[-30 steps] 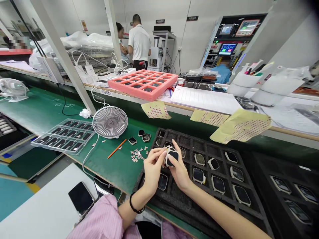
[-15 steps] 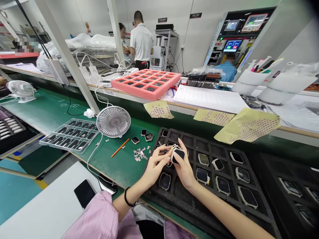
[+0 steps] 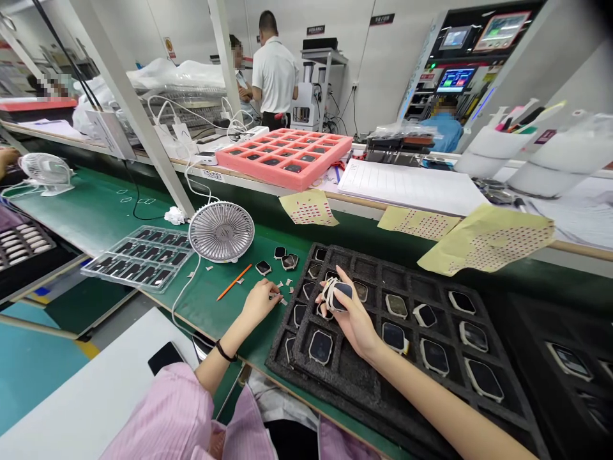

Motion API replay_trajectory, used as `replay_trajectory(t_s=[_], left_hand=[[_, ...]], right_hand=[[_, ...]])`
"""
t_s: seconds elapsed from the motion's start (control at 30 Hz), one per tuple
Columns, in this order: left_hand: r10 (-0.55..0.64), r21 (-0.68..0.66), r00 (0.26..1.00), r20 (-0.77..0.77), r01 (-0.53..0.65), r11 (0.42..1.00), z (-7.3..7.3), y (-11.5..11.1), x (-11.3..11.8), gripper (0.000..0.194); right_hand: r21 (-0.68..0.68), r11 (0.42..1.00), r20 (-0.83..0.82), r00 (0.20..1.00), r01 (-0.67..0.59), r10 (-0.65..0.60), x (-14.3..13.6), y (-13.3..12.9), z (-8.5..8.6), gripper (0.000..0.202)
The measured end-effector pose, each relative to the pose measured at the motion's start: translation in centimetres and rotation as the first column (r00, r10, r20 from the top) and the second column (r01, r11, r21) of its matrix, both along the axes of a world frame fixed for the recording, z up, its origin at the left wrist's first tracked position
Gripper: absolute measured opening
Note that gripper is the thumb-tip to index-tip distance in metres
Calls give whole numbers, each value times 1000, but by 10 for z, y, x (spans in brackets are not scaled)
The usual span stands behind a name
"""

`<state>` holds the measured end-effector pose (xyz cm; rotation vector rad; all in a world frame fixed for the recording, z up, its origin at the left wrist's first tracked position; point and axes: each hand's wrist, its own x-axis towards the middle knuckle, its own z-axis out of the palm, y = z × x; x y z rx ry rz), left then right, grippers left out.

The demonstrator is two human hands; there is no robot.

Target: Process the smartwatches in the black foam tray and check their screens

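My left hand (image 3: 259, 304) is down on the green bench, its fingertips bunched together among small silvery pieces (image 3: 289, 282). Most of that pile is hidden beneath the hand, and what the fingers pinch cannot be made out. Above the black foam tray (image 3: 352, 374), my right hand (image 3: 358, 322) grips a smartwatch body (image 3: 343, 289) with a dark screen and a pale frame. The thumb lies across its face, and the other fingers are behind it. Several more watch bodies sit in the tray's compartments, among them a watch (image 3: 320, 347) just below my right hand.
An orange pencil-like stick (image 3: 234, 282), loose watch bodies (image 3: 263, 268) and a fan (image 3: 221, 232) are on the bench. Left of them lies a clear plastic tray (image 3: 85, 271) of dark parts. A pink foam tray (image 3: 306, 181) and papers (image 3: 412, 185) occupy the shelf. Several people are beyond.
My left hand has left the watch and moved left and down to the small silvery pieces. My right hand keeps the watch over the tray.
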<state>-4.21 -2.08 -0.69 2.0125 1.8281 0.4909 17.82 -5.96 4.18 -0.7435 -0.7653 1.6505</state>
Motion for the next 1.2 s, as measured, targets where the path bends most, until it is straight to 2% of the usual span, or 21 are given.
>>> replay_trajectory(t_s=[0.13, 0.23, 0.3, 0.33, 0.37, 0.43, 0.5, 0.57, 0.63, 0.8, 1.0, 1.1, 1.2], left_hand=[[-20, -43, 999, 51, 22, 999, 4, 6, -2, 8], [-52, -39, 993, 107, 56, 998, 22, 2, -1, 10], [-121, 60, 973, 197, 111, 992, 40, -7, 4, 14], [-201, 164, 942, 270, 160, 973, 50, -12, 8, 16], [-305, 282, 891, 336, 214, 935, 60, -17, 12, 16], [-525, 462, 765, 373, 337, 820, 78, -27, 21, 14], [-668, 535, 667, 331, 451, 715, 90, -33, 27, 13], [-736, 540, 609, 296, 528, 655, 97, -35, 31, 14], [-756, 517, 584, 297, 567, 641, 100, -33, 32, 15], [-756, 459, 566, 328, 605, 651, 104, -29, 30, 18], [-805, 449, 496, 326, 668, 594, 108, -21, 32, 13], [-783, 361, 501, 370, 698, 618, 108, -15, 31, 14], [-740, 251, 469, 482, 735, 629, 110, -12, 32, 25]], right_hand=[[-7, 999, -55, 997, -47, 46, 0, 2, 1, 63], [-38, 990, -96, 986, -139, 134, 0, 3, 2, 61], [-86, 972, -123, 970, -218, 207, 0, 3, 2, 59], [-116, 958, -141, 959, -261, 244, -1, 3, 2, 58], [-147, 941, -160, 946, -305, 282, -1, 2, 2, 56], [-196, 901, -196, 915, -388, 352, -2, 2, 2, 50], [-207, 869, -224, 886, -449, 405, -3, 0, 2, 40], [-190, 851, -237, 864, -489, 444, -2, -1, 3, 30], [-168, 838, -237, 846, -520, 478, -2, -2, 4, 25], [-118, 805, -217, 806, -582, 551, -4, -5, 6, 25], [-86, 768, -226, 763, -635, 606, -5, -8, 9, 29], [-77, 738, -235, 732, -670, 640, -5, -10, 12, 28], [-71, 707, -242, 700, -703, 672, -5, -11, 15, 31]])
